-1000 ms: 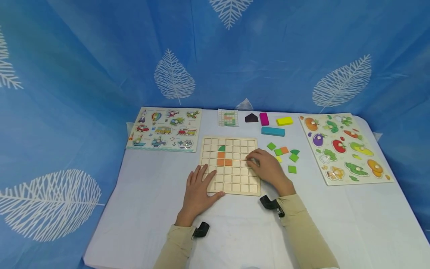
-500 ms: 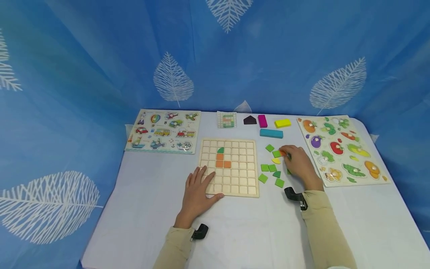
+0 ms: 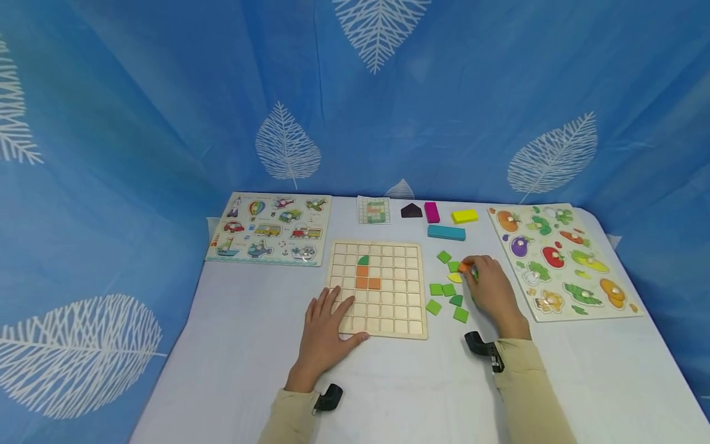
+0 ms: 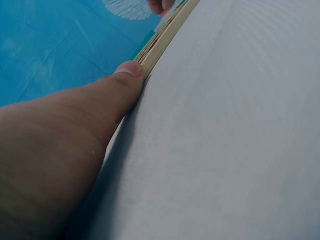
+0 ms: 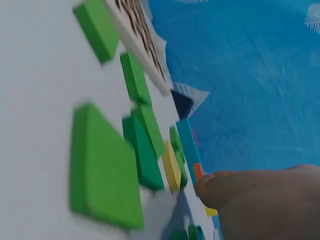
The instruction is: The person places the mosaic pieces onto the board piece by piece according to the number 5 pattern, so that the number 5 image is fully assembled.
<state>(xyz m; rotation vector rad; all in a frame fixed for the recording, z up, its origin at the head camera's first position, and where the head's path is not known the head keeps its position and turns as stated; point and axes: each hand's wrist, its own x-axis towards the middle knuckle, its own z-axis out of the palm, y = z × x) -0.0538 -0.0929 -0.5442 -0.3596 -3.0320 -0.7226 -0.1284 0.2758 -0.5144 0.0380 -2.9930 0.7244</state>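
Observation:
My right hand (image 3: 492, 293) pinches an orange square tile (image 3: 463, 267) at its fingertips, over the loose tiles beside the board. In the right wrist view the orange tile (image 5: 198, 171) shows at the fingertips. Several green square tiles (image 3: 460, 314), a dark green quarter-round tile (image 3: 456, 300) and a yellow curved tile (image 3: 455, 278) lie around it. With spread fingers, my left hand (image 3: 323, 336) rests on the lower left of the wooden grid board (image 3: 388, 308); its thumb touches the front edge. Three orange tiles (image 3: 362, 271) and a green quarter-round tile (image 3: 363, 261) sit in the grid.
Behind the board lie a printed pattern card (image 3: 374, 210), a dark pentagonal block (image 3: 412, 211) and magenta (image 3: 432, 213), yellow (image 3: 465, 216) and teal (image 3: 446, 232) blocks. A vehicle puzzle (image 3: 269, 229) stands left, a vegetable puzzle (image 3: 563, 262) right.
My right hand has moved right from the board's right edge to the loose tiles and has taken hold of an orange tile. My left hand stays on the board.

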